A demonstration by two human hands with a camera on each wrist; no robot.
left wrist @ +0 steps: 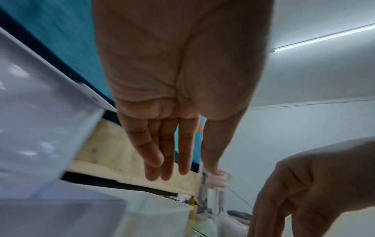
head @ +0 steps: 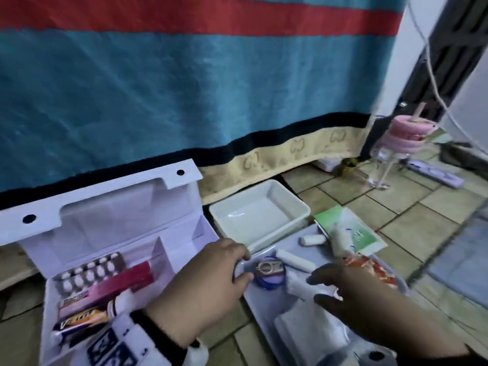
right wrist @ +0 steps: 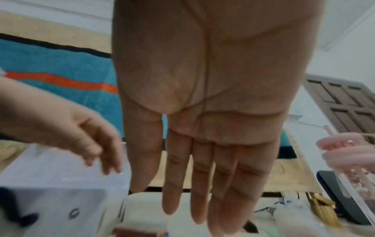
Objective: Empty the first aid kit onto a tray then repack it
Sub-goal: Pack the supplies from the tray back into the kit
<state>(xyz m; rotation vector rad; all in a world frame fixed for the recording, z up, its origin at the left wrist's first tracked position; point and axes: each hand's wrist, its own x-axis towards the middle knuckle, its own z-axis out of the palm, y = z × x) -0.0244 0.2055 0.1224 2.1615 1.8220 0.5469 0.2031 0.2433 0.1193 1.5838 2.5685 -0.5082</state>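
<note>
The white first aid kit stands open on the left with its lid up. Inside lie a blister pack, a pink box and a tube. To its right, a flat grey tray holds bandage rolls, a blue tape roll with a small metal piece, gauze, an orange packet and a green packet. My left hand hovers at the tray's near-left corner, holding nothing, its fingers straight. My right hand is spread flat over the tray's middle, empty.
A deep white tub stands behind the tray, against a hanging blue and red striped cloth. Far right on the tiled floor stand a clear stemmed holder stacked with pink rings and a power strip.
</note>
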